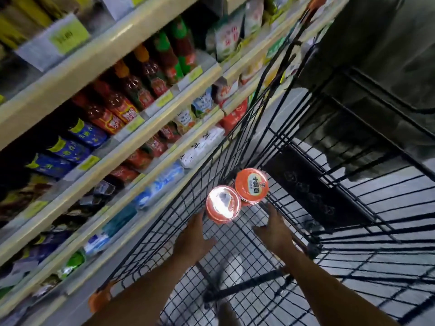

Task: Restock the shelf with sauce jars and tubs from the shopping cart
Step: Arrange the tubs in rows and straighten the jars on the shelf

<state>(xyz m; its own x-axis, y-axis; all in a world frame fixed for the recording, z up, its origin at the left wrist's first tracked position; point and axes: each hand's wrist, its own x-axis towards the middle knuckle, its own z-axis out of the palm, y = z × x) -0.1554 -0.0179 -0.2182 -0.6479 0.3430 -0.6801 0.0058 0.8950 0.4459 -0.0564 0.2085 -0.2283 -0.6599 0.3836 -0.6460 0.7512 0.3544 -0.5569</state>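
Shelf: the shelf (110, 147) runs along the far left of the left hand, its rows packed with bottles and packets.
Left hand: the left hand (195, 236) is down inside the cart (150, 250), fingers straight, thumb spread wide, holding nothing. Its fingertips meet the near-left side of the left tub.
Left tub: the left tub (223, 204) sits in the cart just beyond the left hand's fingertips, to the left and ahead of the right hand. It stands upright, its orange lid facing up and washed out by glare, its axis running straight up from the cart floor.
Right tub: the right tub (251, 185) stands against the left tub's far-right side, ahead of the right hand and a little to its left. It is upright too, its printed orange lid facing up.
Right hand: the right hand (274, 228) is spread wide, fingers straight, thumb out to the left, holding nothing. Its fingertips stop just short of the right tub.
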